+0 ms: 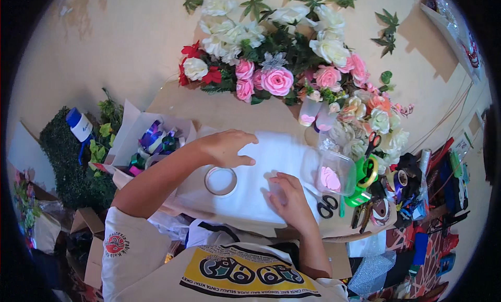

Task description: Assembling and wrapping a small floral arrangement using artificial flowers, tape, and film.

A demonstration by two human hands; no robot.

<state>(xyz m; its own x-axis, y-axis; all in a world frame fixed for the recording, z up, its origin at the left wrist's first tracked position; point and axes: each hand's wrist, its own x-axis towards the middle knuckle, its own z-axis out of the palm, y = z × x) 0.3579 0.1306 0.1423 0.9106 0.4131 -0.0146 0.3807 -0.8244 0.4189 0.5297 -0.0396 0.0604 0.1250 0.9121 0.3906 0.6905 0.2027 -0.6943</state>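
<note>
White sheet material (262,184) lies over the work surface before me. My left hand (231,147) hovers or rests over its upper left part, fingers apart, with nothing held. A roll of tape (220,181) lies flat just below that hand. My right hand (289,198) is over the lower right part of the sheet, fingers spread and holding nothing. Whether either hand touches the sheet, I cannot tell. To its right are black-handled scissors (327,206) and a clear plastic container (337,172) with pink cut-out pieces (330,178).
Artificial flowers (277,81) line the back edge. A white box (129,141) of ribbons stands at left, near a glue bottle (79,124). At right are a green tape dispenser (358,184), orange-handled scissors (373,142) and tape rolls (400,178).
</note>
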